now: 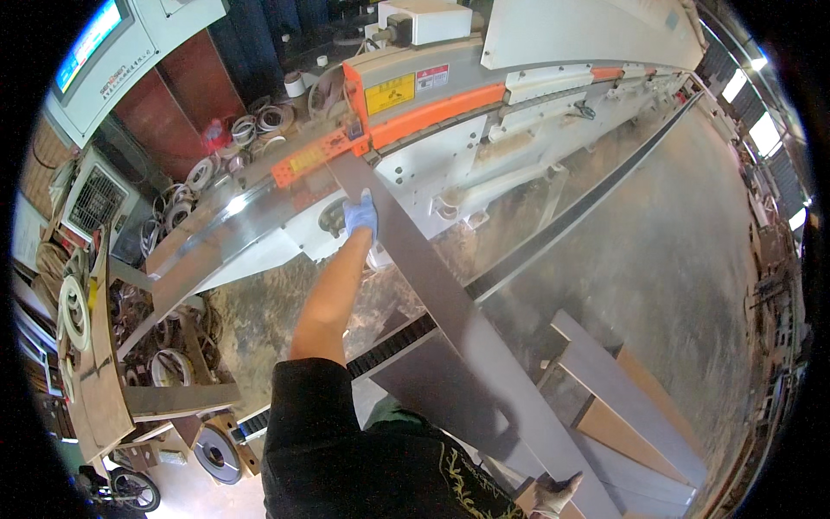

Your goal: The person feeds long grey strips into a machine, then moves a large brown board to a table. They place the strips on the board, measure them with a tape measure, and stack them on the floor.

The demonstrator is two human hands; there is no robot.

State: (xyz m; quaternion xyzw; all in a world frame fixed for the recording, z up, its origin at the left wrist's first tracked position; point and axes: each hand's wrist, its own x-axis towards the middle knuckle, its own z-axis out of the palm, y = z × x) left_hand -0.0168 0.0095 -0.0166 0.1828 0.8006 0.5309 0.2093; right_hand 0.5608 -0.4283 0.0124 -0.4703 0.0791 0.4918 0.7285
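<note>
A long grey panel board (450, 303) runs slantwise from the machine's orange guard down to the lower right. My left hand (360, 216), in a pale blue glove, grips its left edge near the far end, arm stretched out. Close to the lower rim of the picture, my right hand (553, 497) holds the same edge at the near end; part of that hand is cut off. The board's far end touches or lies just under the orange guard (318, 157); I cannot tell which.
The long white machine (458, 164) stretches away to the right. A black roller rail (588, 203) crosses beneath the board. More grey boards (631, 398) are stacked at the lower right. Rolls of edging strip (246, 130) lie at the left, near a wooden table (91, 372).
</note>
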